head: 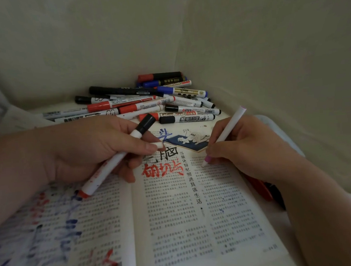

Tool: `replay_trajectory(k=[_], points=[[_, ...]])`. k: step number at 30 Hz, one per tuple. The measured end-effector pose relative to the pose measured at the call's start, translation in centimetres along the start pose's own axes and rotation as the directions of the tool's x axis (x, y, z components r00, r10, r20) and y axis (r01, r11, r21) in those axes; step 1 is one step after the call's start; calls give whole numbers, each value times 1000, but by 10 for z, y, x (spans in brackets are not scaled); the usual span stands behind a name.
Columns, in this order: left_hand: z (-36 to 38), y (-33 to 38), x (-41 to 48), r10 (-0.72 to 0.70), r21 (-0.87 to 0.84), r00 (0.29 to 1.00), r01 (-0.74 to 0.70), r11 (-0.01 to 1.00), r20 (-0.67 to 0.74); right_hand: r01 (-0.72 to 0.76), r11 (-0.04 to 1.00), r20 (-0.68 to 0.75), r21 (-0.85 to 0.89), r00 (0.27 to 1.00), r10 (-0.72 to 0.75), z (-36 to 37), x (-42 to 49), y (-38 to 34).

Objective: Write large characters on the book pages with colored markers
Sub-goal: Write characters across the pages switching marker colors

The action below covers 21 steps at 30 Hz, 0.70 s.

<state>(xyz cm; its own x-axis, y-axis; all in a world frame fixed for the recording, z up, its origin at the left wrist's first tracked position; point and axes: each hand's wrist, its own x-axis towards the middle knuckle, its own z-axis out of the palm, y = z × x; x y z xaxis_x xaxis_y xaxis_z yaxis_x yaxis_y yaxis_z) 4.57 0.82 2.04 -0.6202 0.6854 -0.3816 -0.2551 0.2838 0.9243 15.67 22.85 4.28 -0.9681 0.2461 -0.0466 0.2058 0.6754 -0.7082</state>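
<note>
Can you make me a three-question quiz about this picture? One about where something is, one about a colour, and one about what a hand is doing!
1. Where is the pile of markers?
A. beyond the top edge of the open book
B. on the left page
C. in the right hand

2. What colour are the large characters written on the right page?
A. green
B. red
C. yellow

3. What is the right hand doing?
A. lying flat and empty
B. closing the book
C. gripping a pink-tipped marker, tip on the page

Answers:
1 A: the markers lie heaped past the book, by the wall.
2 B: the big strokes under the printed black headline are red.
3 C: the fingers pinch the white barrel and its pink tip meets the paper.
</note>
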Motion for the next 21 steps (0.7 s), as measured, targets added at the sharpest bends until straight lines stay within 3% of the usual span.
replay_trajectory(k=[2,4,7,10,21], points=[[0,0,-2,6,47,1000,-7,999,22,20,999,-14,50,1000,-19,1,0,0],[0,1,-4,6,81,999,-9,997,39,52,976,-77,211,996,-36,4,1,2],[0,2,-4,4,104,999,-8,995,38,146,831,-135,538,987,-86,11,3,5],[0,3,-4,-6,94,999,3,996,35,179,658,-84,731,981,-173,20,2,2],[-3,2,-3,-1,79,996,-6,997,85,200,711,9,674,960,-279,34,2,2]])
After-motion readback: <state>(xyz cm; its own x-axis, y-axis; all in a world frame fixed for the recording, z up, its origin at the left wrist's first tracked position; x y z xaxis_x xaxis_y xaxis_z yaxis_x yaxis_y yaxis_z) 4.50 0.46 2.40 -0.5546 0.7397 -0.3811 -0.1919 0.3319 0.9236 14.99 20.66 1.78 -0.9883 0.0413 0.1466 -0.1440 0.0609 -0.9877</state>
